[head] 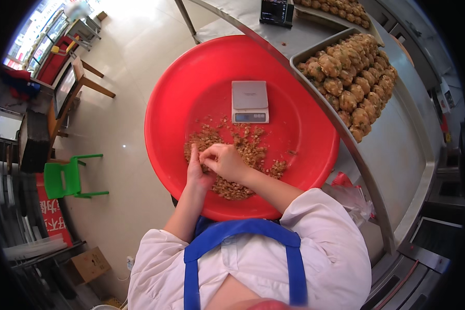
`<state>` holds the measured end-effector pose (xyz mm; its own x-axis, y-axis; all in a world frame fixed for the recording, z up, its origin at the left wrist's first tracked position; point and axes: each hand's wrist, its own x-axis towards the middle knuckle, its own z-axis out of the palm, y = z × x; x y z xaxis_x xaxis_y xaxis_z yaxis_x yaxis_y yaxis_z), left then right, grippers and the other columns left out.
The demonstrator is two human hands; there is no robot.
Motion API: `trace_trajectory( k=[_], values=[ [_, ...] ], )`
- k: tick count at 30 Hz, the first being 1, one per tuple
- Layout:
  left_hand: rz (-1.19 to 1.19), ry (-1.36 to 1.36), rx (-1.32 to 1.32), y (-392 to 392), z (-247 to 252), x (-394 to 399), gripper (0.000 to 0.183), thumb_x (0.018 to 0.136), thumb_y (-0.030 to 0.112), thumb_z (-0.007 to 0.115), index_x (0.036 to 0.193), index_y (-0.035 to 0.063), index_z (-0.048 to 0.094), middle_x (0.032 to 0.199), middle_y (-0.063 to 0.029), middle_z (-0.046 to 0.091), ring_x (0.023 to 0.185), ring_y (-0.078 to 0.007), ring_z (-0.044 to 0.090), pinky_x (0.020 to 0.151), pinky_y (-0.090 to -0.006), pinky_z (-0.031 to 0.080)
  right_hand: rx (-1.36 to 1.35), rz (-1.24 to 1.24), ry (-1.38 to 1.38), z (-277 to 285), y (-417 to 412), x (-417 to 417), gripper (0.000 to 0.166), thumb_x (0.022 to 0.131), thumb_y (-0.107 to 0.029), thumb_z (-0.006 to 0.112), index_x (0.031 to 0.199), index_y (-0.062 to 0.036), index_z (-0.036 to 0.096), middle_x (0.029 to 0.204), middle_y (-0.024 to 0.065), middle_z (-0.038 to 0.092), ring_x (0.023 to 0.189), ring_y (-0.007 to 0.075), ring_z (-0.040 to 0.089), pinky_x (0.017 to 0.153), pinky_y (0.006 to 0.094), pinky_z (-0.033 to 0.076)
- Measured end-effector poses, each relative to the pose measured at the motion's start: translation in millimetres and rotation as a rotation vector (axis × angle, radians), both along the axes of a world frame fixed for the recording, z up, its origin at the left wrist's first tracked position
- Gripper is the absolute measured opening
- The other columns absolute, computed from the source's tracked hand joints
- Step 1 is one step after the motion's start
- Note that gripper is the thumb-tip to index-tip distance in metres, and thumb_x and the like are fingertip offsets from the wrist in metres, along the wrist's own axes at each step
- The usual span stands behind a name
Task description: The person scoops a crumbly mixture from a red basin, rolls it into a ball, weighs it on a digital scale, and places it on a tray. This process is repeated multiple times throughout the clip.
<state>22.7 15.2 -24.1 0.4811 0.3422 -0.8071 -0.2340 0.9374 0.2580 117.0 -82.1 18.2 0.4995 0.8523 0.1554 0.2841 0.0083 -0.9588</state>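
My left hand point(197, 170) is cupped with its fingers pointing up, over the big red plastic basin point(170, 112). A small bit of brown mixture shows in its palm, mostly hidden. Bent over that palm is my right hand point(226, 161), thumb and fingers curled close together; what lies between its fingertips is hidden. Below and around both hands a loose, crumbly nut-like mixture point(252, 151) is spread on the basin floor. A white digital kitchen scale point(250, 96) stands in the basin beyond the mixture, its pan bare.
Right of the basin, a metal table's raised rim point(345, 133) overhangs it. On the table, a metal tray point(300, 58) holds piled lumpy balls point(348, 77); another tray and a phone point(275, 11) are farther back. A plastic bag point(348, 197) lies below. A green chair point(64, 180) stands left.
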Motion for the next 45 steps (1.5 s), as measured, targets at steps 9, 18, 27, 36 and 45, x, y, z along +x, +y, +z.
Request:
trace_trajectory(
  k=[9,18,27,36,45],
  values=[
    [-0.267,-0.412,-0.046,-2,-4,-10,0.079,0.095,0.076,0.029,0.136,0.0111,0.049,0.137,-0.0107,0.056,0.127,-0.0258,0.052,0.105,-0.0421,0.042,0.017,-0.176,-0.312,-38,4,12,0.025,0.095,-0.025,0.061,0.092,-0.0042,0.075,0.109,0.0127,0.067,0.099,0.0300,0.065,0.086,0.0433,0.051],
    [-0.275,-0.630,-0.067,-6,26,-2,0.091,0.091,0.078,0.035,0.146,0.0055,0.039,0.146,-0.0142,0.047,0.134,-0.0306,0.047,0.114,-0.0462,0.034,0.230,-0.153,-0.234,-29,9,15,0.020,0.091,-0.022,0.063,0.085,-0.0046,0.071,0.093,0.0127,0.070,0.088,0.0329,0.068,0.093,0.0468,0.050],
    [-0.405,-0.516,-0.101,-8,13,-8,0.092,0.095,0.074,0.031,0.151,0.0004,0.031,0.151,-0.0160,0.043,0.136,-0.0319,0.044,0.113,-0.0443,0.035,-0.266,-0.061,-0.356,-46,32,77,0.046,0.092,-0.044,0.063,0.067,-0.0055,0.069,0.073,0.0165,0.068,0.071,0.0368,0.067,0.064,0.0473,0.052],
    [-1.099,-0.140,1.092,-27,21,2,0.056,0.101,0.040,0.052,0.141,0.0025,0.048,0.134,-0.0126,0.060,0.123,-0.0253,0.058,0.099,-0.0357,0.047,-0.106,-0.428,-0.920,-122,43,188,0.027,0.089,-0.031,0.065,0.095,-0.0051,0.072,0.118,0.0180,0.067,0.105,0.0316,0.066,0.084,0.0484,0.052],
    [-1.725,-0.086,2.243,-70,7,-21,0.038,0.086,0.026,0.065,0.122,0.0132,0.068,0.130,-0.0140,0.061,0.131,-0.0320,0.048,0.104,-0.0405,0.044,-0.619,0.366,-0.770,-56,-68,67,0.022,0.084,-0.022,0.065,0.088,-0.0009,0.073,0.088,0.0225,0.070,0.087,0.0378,0.069,0.080,0.0474,0.055]
  ],
)
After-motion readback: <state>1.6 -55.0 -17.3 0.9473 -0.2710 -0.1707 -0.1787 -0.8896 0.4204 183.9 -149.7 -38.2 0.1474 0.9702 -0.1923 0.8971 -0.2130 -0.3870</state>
